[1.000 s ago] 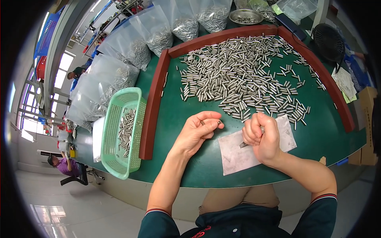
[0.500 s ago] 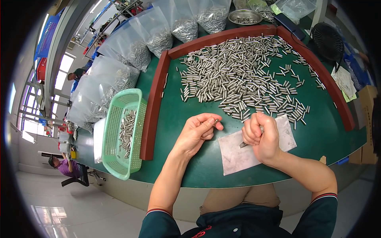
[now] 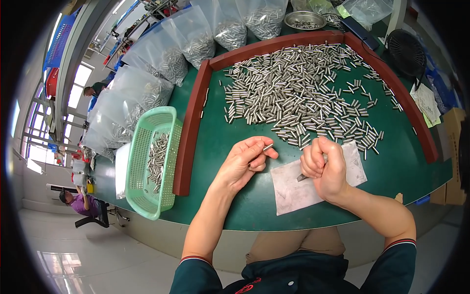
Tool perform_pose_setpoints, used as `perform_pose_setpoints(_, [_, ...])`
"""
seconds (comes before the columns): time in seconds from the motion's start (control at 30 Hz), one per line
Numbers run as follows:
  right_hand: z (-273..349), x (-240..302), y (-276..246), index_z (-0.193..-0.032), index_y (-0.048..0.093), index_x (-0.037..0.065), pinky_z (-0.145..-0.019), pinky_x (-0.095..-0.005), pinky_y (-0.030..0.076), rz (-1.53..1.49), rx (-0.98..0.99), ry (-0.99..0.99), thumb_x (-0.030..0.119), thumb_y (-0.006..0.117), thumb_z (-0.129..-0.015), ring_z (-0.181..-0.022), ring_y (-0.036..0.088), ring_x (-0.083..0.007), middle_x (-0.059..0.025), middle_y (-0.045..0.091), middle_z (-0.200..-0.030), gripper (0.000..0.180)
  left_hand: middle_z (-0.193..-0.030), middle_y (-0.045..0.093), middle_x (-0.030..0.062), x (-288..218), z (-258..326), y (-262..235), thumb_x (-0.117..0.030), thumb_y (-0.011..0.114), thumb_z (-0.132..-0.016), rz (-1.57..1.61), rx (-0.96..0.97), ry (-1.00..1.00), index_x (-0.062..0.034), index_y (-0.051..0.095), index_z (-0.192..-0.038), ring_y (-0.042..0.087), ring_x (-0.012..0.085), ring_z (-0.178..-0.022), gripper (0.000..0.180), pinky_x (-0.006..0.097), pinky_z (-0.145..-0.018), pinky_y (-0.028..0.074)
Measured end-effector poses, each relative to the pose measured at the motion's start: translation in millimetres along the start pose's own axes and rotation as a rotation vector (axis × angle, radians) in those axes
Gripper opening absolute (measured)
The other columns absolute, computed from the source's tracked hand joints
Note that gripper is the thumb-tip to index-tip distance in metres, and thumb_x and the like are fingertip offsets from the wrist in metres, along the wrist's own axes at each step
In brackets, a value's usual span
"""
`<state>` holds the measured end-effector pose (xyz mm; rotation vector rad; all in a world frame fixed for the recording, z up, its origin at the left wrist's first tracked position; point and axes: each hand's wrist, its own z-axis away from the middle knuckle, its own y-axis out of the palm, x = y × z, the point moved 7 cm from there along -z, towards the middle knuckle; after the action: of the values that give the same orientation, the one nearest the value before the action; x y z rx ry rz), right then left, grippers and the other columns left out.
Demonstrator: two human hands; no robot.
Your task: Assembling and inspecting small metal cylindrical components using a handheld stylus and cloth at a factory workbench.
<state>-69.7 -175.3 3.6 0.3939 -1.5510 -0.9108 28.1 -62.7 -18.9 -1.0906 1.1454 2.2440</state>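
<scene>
My left hand point(image 3: 243, 162) pinches a small metal pin point(image 3: 268, 146) between thumb and fingers, its shiny end poking out to the right. Facing it, my right hand point(image 3: 325, 169) is closed in a fist round a tool; only a flat dark-grey tip point(image 3: 301, 177) shows below the fingers, so its kind stays hidden. Beneath the right hand lies a smudged whitish cloth point(image 3: 286, 195). Just beyond both hands spreads a large pile of short metal pins point(image 3: 289, 88) on the green tabletop point(image 3: 245, 210).
Dark-red wooden rails point(image 3: 188, 142) fence the pile at left, back and right. Outside the left rail stands a green plastic basket point(image 3: 169, 193) with pins inside. Clear bags of pins point(image 3: 200, 46) line the back left. A metal bowl point(image 3: 304, 20) and black fan point(image 3: 406, 51) stand farther back.
In my left hand the pin has turned and now sticks out farther past the fingertips. My right fist has hardly moved.
</scene>
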Motion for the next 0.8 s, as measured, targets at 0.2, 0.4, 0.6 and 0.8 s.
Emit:
perform_pose_setpoints(0.2, [0,2,1,-0.052,0.030,0.008,-0.039,-0.0222,0.020,0.012,0.009,-0.006,0.021,0.032,-0.088,-0.040,0.021,-0.0072,-0.0004,0.030,-0.045,0.038,-0.067,0.046,0.0037,-7,-2,2,-0.019,0.047,-0.088,0.116,-0.043,0.091,-0.0010,0.053,-0.087,0.036,0.0070,-0.056,0.019,0.021,-0.048,0.029])
perform_pose_setpoints(0.4, [0,3,2,-0.052,0.030,0.008,-0.039,-0.0218,0.020,0.011,0.021,-0.005,0.019,0.032,-0.088,-0.041,0.021,-0.0068,-0.0002,0.030,-0.046,0.037,-0.057,0.043,-0.0056,-26,-8,6,-0.016,0.060,-0.081,-0.709,-0.295,0.439,-0.0011,0.057,-0.078,0.034,0.0041,-0.049,0.015,0.018,-0.045,0.028])
perform_pose_setpoints(0.6, [1,3,1,-0.052,0.029,0.008,-0.039,-0.0216,0.020,0.004,0.016,0.000,0.019,0.032,-0.087,-0.040,0.021,-0.0065,0.0000,0.030,-0.047,0.036,-0.052,0.042,0.0033,-31,-8,37,-0.005,0.067,-0.067,-1.457,-0.340,0.828,-0.0045,0.062,-0.087,0.040,0.0119,-0.045,0.020,0.026,-0.043,0.033])
perform_pose_setpoints(0.8, [0,3,2,-0.053,0.029,0.008,-0.038,-0.0216,0.020,0.012,0.020,-0.003,0.019,0.032,-0.087,-0.040,0.021,-0.0065,0.0000,0.030,-0.047,0.037,-0.058,0.051,0.0068,-22,-7,50,-0.003,0.064,-0.068,-1.554,-0.158,1.002,-0.0050,0.060,-0.085,0.049,0.0219,-0.050,0.018,0.033,-0.049,0.040])
